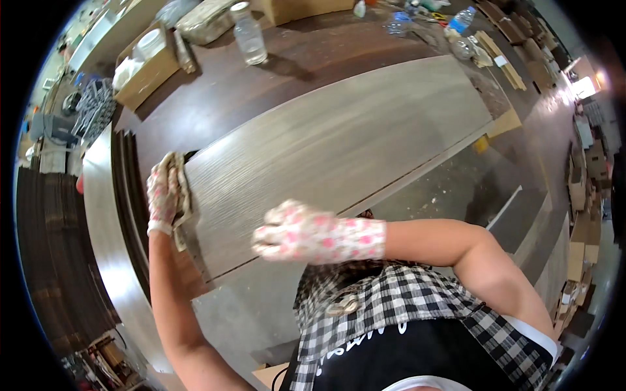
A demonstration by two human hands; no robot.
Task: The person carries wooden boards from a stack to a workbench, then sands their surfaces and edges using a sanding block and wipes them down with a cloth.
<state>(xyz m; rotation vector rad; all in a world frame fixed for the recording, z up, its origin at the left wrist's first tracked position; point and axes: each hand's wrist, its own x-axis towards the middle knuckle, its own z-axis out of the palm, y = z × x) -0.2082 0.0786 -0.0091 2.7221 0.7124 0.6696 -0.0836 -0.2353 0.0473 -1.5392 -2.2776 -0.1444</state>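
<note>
A long grey wood-grain panel [326,137] lies slantwise across the dark brown table in front of me. My left hand [164,189], in a white glove with pink spots, is at the panel's left end. Its fingers are closed on a beige cloth [184,202] that hangs along that end. Over the panel's near edge is my right hand [293,233], in a matching glove and slightly blurred. Its fingers are curled in, and whatever they may hold is hidden.
A clear bottle [249,36] stands beyond the panel, right of an open cardboard box [147,68]. Plastic bottles [461,21] and wooden strips [501,60] lie at the far right. Stacked dark boards [55,247] stand at the left.
</note>
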